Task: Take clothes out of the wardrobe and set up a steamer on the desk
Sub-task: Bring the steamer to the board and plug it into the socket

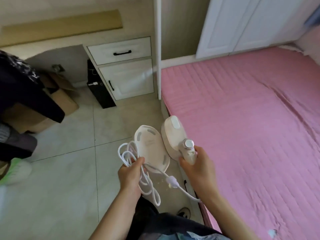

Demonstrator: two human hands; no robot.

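Holding the handheld steamer point(174, 135) above the floor point(69, 170) beside the bed point(251, 118), our right hand point(195, 168) wraps fingers round its rigid handle point(190, 155); our left hand point(131, 172) clutches the floppy cord point(129, 153) and seemingly light base point(152, 149).

place: home bedroom | bed point(242, 127) with pink sheet | white wardrobe point(242, 23) at bed's far end | desk point(126, 78) with drawer point(119, 51) just left of bed | cardboard box point(64, 97) farther left | tiled floor point(69, 170) beside bed
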